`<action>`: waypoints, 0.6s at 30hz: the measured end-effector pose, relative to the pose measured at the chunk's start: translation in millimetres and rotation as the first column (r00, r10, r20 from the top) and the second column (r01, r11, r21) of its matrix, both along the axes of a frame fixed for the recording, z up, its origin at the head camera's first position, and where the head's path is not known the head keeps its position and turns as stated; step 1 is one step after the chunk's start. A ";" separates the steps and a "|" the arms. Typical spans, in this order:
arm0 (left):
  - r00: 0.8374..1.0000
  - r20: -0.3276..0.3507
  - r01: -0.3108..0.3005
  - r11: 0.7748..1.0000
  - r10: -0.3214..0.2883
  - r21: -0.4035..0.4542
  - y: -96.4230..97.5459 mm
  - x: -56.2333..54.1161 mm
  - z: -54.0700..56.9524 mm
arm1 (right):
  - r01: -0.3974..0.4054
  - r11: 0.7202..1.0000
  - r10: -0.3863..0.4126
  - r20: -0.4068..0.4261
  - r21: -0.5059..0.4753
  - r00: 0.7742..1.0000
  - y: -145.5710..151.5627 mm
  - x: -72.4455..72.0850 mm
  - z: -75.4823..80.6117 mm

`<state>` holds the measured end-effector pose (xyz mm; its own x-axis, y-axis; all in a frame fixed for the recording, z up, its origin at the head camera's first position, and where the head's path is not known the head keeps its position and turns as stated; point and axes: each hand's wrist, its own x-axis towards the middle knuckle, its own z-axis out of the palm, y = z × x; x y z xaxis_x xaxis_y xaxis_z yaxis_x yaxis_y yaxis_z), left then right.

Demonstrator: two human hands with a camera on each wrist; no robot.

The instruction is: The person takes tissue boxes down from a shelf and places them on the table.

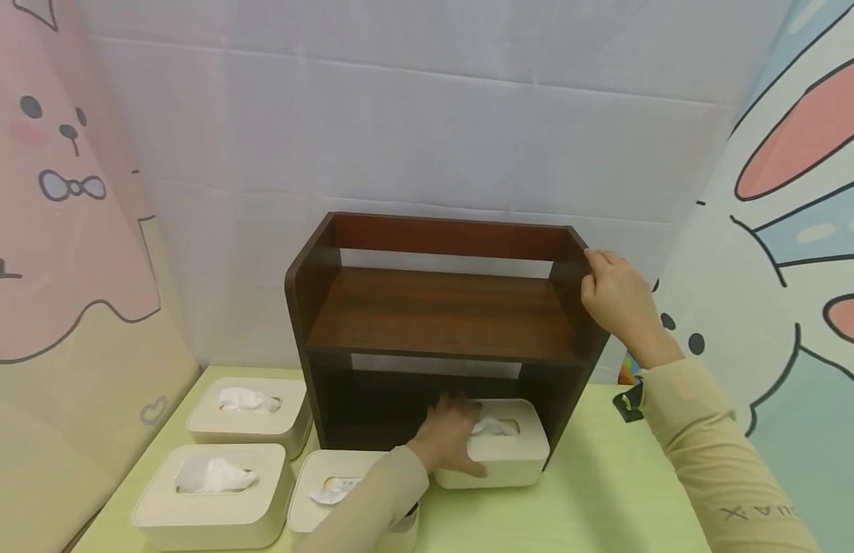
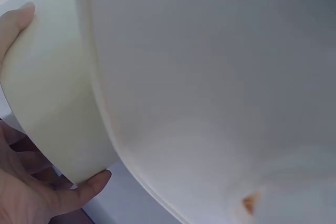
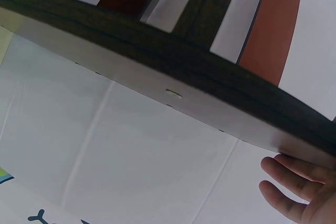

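Note:
My left hand (image 1: 449, 436) grips a cream tissue box (image 1: 499, 467) at the lower right opening of a dark brown two-tier shelf (image 1: 427, 315). In the left wrist view, the hand's fingers (image 2: 84, 192) and thumb are spread around the box's side wall (image 2: 58, 93). A white tissue (image 1: 492, 426) pokes from its oval slot. My right hand (image 1: 617, 296) holds the top of the shelf's right side panel. In the right wrist view, some fingers (image 3: 289, 182) lie by the panel's outer face (image 3: 173, 95); the thumb is hidden there.
Two more cream tissue boxes, one at the back (image 1: 250, 422) and one in front (image 1: 213, 491), stand left of the shelf. Another tissue box (image 1: 330, 470) lies under my left forearm. The table (image 1: 593, 491) is pale green. A white cloth (image 1: 468, 138) hangs behind the shelf.

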<state>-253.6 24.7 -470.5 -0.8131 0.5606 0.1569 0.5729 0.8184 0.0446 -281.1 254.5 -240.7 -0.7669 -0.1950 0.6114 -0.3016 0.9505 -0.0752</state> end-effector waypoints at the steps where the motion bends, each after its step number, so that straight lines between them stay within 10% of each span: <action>1: 1.000 0.002 -0.003 1.000 0.003 -0.004 -0.4 2.5 0.3 | 0.001 1.000 -0.001 0.002 0.001 1.000 -0.2 0.2 0.2; 18: 0.999 -0.016 0.045 0.989 -0.048 -0.139 4.1 29.7 2.2 | -0.001 1.000 0.001 0.005 0.004 1.000 1.3 0.2 -0.2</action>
